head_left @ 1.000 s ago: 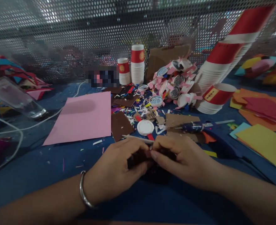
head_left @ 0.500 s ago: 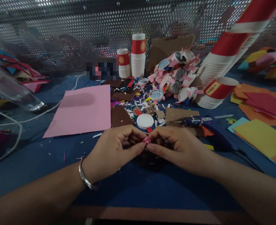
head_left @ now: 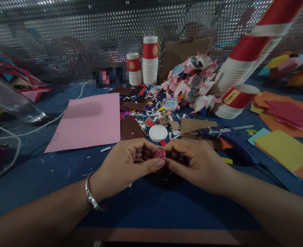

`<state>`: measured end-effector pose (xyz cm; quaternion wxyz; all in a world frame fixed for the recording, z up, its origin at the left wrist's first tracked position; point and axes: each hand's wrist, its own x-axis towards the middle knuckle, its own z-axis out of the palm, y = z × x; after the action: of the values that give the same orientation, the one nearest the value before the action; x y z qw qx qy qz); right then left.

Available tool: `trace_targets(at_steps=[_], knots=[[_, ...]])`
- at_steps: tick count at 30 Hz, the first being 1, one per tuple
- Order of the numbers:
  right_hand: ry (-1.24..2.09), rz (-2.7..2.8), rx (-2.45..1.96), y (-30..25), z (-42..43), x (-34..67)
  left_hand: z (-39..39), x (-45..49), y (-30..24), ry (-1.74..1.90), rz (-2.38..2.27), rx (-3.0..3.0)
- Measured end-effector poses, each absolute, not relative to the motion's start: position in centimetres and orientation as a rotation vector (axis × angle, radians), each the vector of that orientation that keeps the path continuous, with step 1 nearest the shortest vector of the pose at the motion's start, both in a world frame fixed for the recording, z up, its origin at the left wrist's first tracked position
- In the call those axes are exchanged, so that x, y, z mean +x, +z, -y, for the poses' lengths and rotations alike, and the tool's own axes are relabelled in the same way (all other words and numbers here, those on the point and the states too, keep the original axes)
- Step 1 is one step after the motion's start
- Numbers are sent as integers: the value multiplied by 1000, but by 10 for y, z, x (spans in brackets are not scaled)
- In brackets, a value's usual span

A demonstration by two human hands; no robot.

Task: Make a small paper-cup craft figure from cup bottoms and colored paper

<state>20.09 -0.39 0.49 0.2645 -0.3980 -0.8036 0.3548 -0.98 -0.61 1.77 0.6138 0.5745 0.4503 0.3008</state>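
My left hand (head_left: 127, 164) and my right hand (head_left: 192, 163) meet fingertip to fingertip over the blue table (head_left: 151, 209), both pinched on a small folded pink paper piece (head_left: 160, 153). A silver bangle (head_left: 89, 192) circles my left wrist. Beneath the hands lies a dark object (head_left: 164, 178), mostly hidden. Just beyond my fingers a white round cup bottom with a red strip (head_left: 158, 133) rests on the table.
A pink sheet (head_left: 87, 121) lies left of centre. Brown card pieces (head_left: 131, 127) and paper scraps litter the middle. Red-and-white paper cup stacks (head_left: 150, 60) and a leaning tall stack (head_left: 246, 58) stand behind, beside a heap of decorated cup pieces (head_left: 190, 85). A glue gun (head_left: 228, 140) and coloured sheets (head_left: 282, 147) lie right.
The hands lifted slightly off the dark object and a small pink folded piece now shows between the fingertips; the view tilted downwards a little.
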Motion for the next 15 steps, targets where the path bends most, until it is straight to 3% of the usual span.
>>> trace_targets(at_steps=[7,15], knots=[[884,2170,-1036,3,4,199,6,-10,18,675,-1073,1429],[1081,2104,-1068,5,4,200,4,-13,17,651,-978,1225]])
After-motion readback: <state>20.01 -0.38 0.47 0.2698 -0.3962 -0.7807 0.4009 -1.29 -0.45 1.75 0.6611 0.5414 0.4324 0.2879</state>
